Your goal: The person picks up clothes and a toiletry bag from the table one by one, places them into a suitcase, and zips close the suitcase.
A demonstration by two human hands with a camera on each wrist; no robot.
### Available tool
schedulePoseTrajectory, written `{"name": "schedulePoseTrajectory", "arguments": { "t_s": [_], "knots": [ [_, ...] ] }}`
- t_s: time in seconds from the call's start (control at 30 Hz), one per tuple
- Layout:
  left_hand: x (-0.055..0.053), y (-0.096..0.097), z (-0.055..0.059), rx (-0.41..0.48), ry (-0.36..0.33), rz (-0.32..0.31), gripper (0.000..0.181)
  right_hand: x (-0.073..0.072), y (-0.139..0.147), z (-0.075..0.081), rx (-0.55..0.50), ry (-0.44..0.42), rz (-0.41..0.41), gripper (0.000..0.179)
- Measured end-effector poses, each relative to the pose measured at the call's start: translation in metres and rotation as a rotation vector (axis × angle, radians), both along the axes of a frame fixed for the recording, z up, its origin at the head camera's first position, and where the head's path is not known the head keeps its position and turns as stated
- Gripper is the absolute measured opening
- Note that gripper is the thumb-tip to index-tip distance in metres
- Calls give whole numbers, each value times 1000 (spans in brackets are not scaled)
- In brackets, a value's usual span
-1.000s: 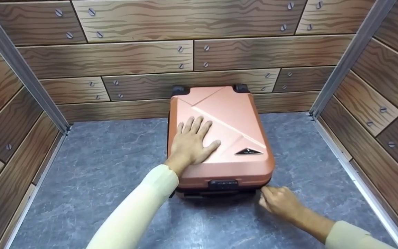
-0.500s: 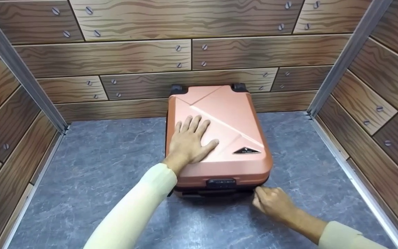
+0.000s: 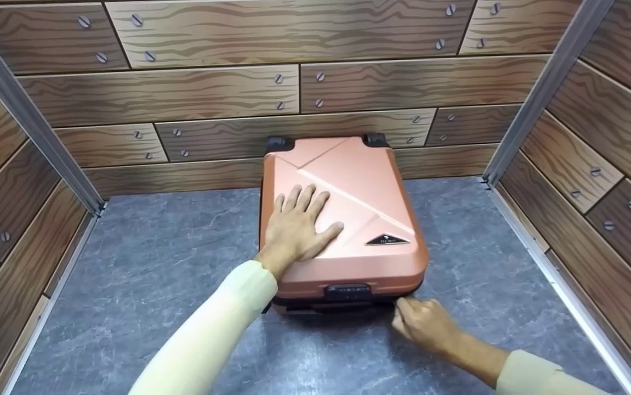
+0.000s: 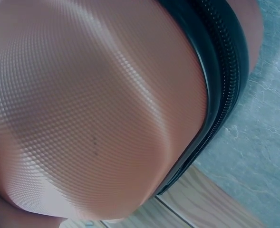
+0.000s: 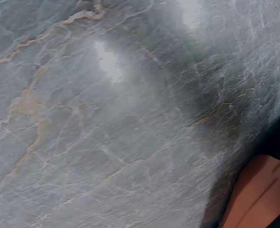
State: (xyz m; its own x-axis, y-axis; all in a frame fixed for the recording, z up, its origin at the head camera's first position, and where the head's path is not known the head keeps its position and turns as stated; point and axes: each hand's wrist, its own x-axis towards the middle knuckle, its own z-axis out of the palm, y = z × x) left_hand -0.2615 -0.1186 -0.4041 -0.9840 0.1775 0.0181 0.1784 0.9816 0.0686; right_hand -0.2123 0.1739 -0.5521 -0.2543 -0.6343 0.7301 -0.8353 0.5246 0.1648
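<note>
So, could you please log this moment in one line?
suitcase: on floor; left hand: resting on top; right hand: curled at near edge

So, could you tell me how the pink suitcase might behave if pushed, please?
The pink suitcase is probably stiff, given its hard-looking moulded shell. It would likely slide rather than tip, since it lies flat on the grey marbled surface. Its fine texture may offer some grip.
</note>
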Motion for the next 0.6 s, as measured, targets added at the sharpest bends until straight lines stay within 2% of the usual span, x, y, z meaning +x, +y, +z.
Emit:
{"name": "schedulePoseTrajectory", "arguments": {
  "t_s": [0.6],
  "knots": [
    [-1, -1, 1, -3, -6, -2, 83, 7, -13, 1, -19, -24, -36, 13]
  ]
}}
